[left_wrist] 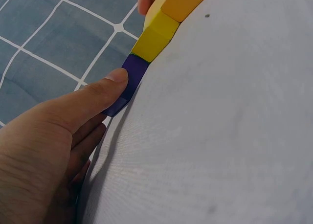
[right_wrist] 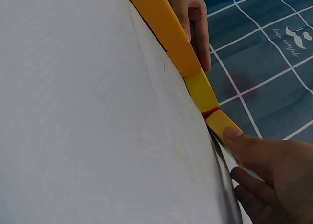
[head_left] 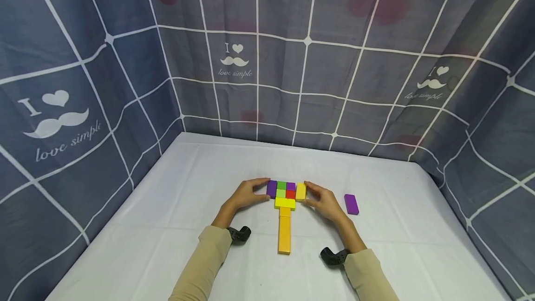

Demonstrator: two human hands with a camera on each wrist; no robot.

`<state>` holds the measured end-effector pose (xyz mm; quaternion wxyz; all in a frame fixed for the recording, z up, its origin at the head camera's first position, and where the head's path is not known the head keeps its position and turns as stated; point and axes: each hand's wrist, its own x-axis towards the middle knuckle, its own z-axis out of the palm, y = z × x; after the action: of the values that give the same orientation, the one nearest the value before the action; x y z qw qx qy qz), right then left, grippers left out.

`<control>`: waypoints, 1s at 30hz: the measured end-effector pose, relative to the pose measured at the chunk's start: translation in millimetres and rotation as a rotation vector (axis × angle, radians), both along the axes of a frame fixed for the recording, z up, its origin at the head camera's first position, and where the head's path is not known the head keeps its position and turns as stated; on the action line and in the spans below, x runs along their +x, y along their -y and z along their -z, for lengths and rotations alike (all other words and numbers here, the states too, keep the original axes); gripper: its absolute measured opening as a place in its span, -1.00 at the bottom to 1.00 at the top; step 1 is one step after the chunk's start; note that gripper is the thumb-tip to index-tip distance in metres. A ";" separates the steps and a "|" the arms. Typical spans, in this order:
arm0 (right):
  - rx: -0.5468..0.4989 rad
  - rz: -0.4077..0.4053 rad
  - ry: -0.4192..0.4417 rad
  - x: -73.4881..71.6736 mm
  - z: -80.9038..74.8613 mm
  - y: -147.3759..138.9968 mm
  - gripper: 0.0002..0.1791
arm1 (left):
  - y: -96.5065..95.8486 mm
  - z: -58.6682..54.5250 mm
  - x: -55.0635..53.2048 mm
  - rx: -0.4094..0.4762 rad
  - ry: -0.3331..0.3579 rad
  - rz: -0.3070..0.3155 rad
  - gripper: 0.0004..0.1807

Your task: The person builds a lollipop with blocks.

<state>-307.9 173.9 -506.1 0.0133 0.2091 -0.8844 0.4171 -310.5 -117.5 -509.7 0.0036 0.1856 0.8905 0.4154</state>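
A flat layout of coloured blocks lies on the table. My left hand (head_left: 245,194) holds the dark purple block (head_left: 271,189) at its left end, thumb on the near face in the left wrist view. At the other end, my right hand (head_left: 327,203) pinches a yellow block (head_left: 301,192) between thumb and fingers; it sits slightly angled beside the red block (right_wrist: 212,111). Between them are a green block (head_left: 281,185), a light green block (head_left: 281,193) and a small purple block (head_left: 290,186). Below lies a bright yellow block (head_left: 285,203), then a short orange block (head_left: 285,212) and a long orange block (head_left: 284,236).
A loose purple block (head_left: 351,204) lies to the right of my right hand. White cloth covers the table (head_left: 167,245). Dark checked curtains (head_left: 276,64) hang behind it and along both sides. Each wrist wears a black device (head_left: 240,235).
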 end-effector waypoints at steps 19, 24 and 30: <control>0.096 -0.081 -0.017 -0.1 3.1 -0.1 -0.29 | 0.8 1.1 -1.5 -0.006 -0.012 0.001 -0.30; 0.101 -0.074 -0.015 -0.4 4.1 -0.1 -0.30 | 0.3 1.7 -1.8 -0.008 -0.013 -0.001 -0.30; 0.104 -0.070 -0.023 0.7 3.9 0.9 -0.31 | -0.4 1.3 -1.9 -0.004 -0.011 -0.004 -0.31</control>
<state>-307.2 173.1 -510.1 -0.0022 0.2449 -0.8969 0.3682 -312.4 -117.1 -511.0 -0.0016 0.1862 0.8917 0.4127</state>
